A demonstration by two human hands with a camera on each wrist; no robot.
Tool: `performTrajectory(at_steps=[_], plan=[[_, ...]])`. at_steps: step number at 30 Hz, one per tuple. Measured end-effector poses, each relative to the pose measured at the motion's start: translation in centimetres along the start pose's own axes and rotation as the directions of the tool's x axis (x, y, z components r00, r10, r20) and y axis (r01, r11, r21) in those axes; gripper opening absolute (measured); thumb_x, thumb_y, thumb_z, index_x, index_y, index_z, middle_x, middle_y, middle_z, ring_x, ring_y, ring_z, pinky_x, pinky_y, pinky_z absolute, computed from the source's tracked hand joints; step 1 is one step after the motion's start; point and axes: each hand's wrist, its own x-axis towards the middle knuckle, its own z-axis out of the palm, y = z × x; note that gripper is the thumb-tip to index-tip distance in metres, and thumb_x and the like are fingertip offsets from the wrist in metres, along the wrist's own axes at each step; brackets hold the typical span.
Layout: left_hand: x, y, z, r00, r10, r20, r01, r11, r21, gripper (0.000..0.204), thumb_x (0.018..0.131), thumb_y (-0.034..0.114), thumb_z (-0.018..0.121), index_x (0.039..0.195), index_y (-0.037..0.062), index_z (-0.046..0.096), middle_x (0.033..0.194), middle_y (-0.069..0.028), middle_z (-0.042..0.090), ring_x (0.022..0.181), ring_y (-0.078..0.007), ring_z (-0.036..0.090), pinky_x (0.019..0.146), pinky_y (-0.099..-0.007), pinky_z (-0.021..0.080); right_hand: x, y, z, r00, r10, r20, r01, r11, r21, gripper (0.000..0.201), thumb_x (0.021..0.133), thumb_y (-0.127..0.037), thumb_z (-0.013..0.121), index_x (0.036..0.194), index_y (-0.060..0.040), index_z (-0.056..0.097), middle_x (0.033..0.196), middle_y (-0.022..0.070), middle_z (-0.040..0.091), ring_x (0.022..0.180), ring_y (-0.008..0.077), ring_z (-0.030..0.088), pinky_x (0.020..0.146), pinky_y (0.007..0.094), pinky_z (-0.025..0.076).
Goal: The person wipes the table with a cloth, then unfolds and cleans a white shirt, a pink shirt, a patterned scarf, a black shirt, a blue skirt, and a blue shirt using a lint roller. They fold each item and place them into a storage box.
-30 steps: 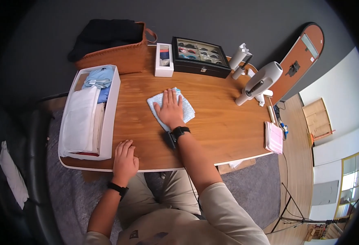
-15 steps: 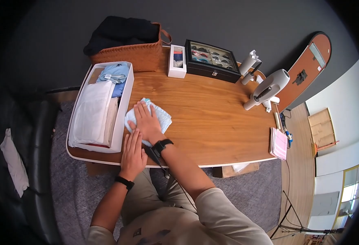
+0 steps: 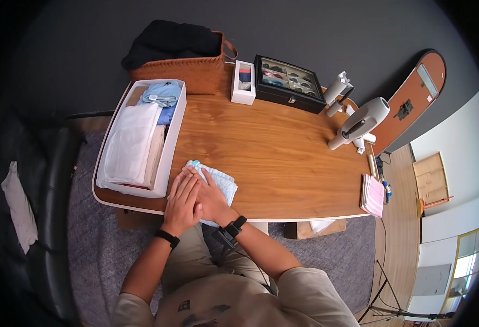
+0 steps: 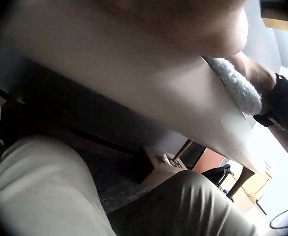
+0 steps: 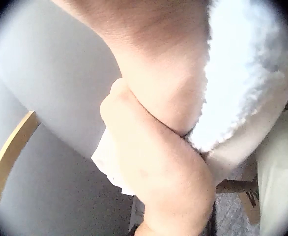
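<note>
A light blue cloth (image 3: 224, 187) lies at the table's front edge in the head view. My right hand (image 3: 212, 201) rests on it with the fingers stretched out. Overlapping that hand, my left hand (image 3: 183, 206) has its fingers extended forward over the right hand's fingers and the cloth's left side. In the left wrist view the fluffy cloth (image 4: 236, 87) reaches the pale table edge beneath the right hand. Up close in the right wrist view, the left hand (image 5: 158, 157) crosses under the right one, beside the cloth (image 5: 242, 64). The right hand's palm is hidden.
A white box (image 3: 177, 136) of folded clothes stands left of the hands on the wooden table (image 3: 272, 163). Along the back are a brown woven basket (image 3: 196, 71), a small white box (image 3: 243, 97) and a black glasses case (image 3: 288, 101). A garment steamer (image 3: 367, 117) and pink cloth (image 3: 372, 195) sit right.
My right hand slid the cloth left, then back toward the table's front edge. My left hand rose from the edge and came over the right hand. The head view shifted.
</note>
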Motion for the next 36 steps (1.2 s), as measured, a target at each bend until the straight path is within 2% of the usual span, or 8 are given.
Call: performTrajectory(at_steps=[4, 6, 13, 16, 27, 31, 35, 36], plan=[[0.0, 0.0, 0.0, 0.999, 0.033, 0.008, -0.033, 0.999, -0.006, 0.059, 0.101, 0.031, 0.052, 0.142, -0.0105, 0.060, 0.155, -0.0264, 0.057, 0.150, -0.0413, 0.049, 0.130, -0.0613, 0.029, -0.2, -0.1, 0.2, 1.000, 0.004, -0.013, -0.004, 0.998, 0.064, 0.078, 0.101, -0.042, 0.046, 0.167, -0.0024, 0.038, 0.176, 0.0193, 0.033, 0.167, 0.0347, 0.020, 0.135, 0.0557, 0.009], [0.0, 0.0, 0.0, 0.999, 0.033, 0.007, -0.032, 0.999, -0.010, 0.059, 0.101, 0.031, 0.051, 0.141, -0.0103, 0.060, 0.155, -0.0263, 0.057, 0.150, -0.0412, 0.049, 0.130, -0.0611, 0.029, -0.3, -0.1, 0.2, 1.000, 0.010, -0.008, -0.010, 0.999, 0.030, 0.078, 0.100, -0.043, 0.048, 0.168, -0.0043, 0.039, 0.178, 0.0176, 0.032, 0.167, 0.0315, 0.023, 0.135, 0.0539, 0.012], [0.1, 0.1, -0.1, 0.999, 0.027, -0.017, -0.028, 0.999, -0.017, 0.056, 0.103, 0.031, 0.049, 0.141, -0.0091, 0.061, 0.155, -0.0252, 0.057, 0.150, -0.0408, 0.050, 0.129, -0.0604, 0.030, -0.1, -0.5, -0.2, 0.999, 0.040, 0.011, -0.040, 0.999, -0.011, 0.077, 0.101, -0.043, 0.049, 0.167, -0.0050, 0.040, 0.176, 0.0171, 0.035, 0.166, 0.0318, 0.026, 0.135, 0.0533, 0.012], [0.1, 0.2, 0.0, 0.999, 0.027, -0.018, -0.027, 1.000, -0.014, 0.056, 0.103, 0.031, 0.050, 0.141, -0.0090, 0.061, 0.155, -0.0249, 0.058, 0.150, -0.0407, 0.050, 0.129, -0.0603, 0.030, -0.2, -0.4, -0.1, 0.999, 0.030, -0.029, -0.028, 0.998, 0.059, 0.075, 0.101, -0.040, 0.048, 0.165, -0.0024, 0.041, 0.174, 0.0205, 0.036, 0.166, 0.0341, 0.026, 0.135, 0.0554, 0.010], [0.0, 0.1, 0.0, 1.000, 0.018, -0.003, -0.018, 1.000, -0.006, 0.057, 0.101, 0.030, 0.052, 0.141, -0.0087, 0.062, 0.155, -0.0246, 0.058, 0.150, -0.0398, 0.050, 0.129, -0.0602, 0.031, -0.3, -0.3, -0.3, 0.998, 0.062, -0.031, -0.059, 0.994, 0.094, 0.073, 0.100, -0.038, 0.051, 0.165, -0.0062, 0.044, 0.175, 0.0164, 0.038, 0.166, 0.0315, 0.027, 0.135, 0.0523, 0.012], [0.1, 0.1, 0.1, 1.000, 0.013, -0.007, -0.013, 1.000, -0.023, 0.056, 0.102, 0.032, 0.052, 0.140, -0.0077, 0.062, 0.154, -0.0244, 0.058, 0.151, -0.0389, 0.050, 0.129, -0.0599, 0.031, -0.5, -0.2, -0.4, 0.997, 0.052, -0.065, -0.042, 0.988, 0.150, 0.070, 0.102, -0.038, 0.048, 0.163, -0.0046, 0.046, 0.172, 0.0166, 0.042, 0.165, 0.0326, 0.028, 0.135, 0.0537, 0.011], [0.2, 0.8, -0.6, 0.999, 0.017, -0.034, -0.018, 0.999, -0.029, 0.054, 0.104, 0.029, 0.057, 0.143, -0.0066, 0.060, 0.156, -0.0248, 0.056, 0.151, -0.0417, 0.048, 0.128, -0.0581, 0.032, -0.3, 0.3, -0.2, 0.996, 0.075, -0.045, -0.063, 0.969, 0.240, 0.066, 0.100, -0.029, 0.055, 0.161, -0.0050, 0.049, 0.170, 0.0161, 0.044, 0.165, 0.0311, 0.028, 0.135, 0.0528, 0.012], [0.2, 2.2, -1.3, 0.990, -0.108, -0.086, 0.094, 0.983, -0.157, 0.052, 0.103, 0.026, 0.061, 0.145, -0.0059, 0.058, 0.155, -0.0253, 0.056, 0.149, -0.0423, 0.049, 0.127, -0.0562, 0.035, -0.1, 0.6, -0.1, 0.995, 0.095, -0.023, -0.084, 0.951, 0.298, 0.063, 0.099, -0.024, 0.059, 0.159, -0.0048, 0.051, 0.169, 0.0166, 0.046, 0.165, 0.0305, 0.029, 0.135, 0.0530, 0.014]])
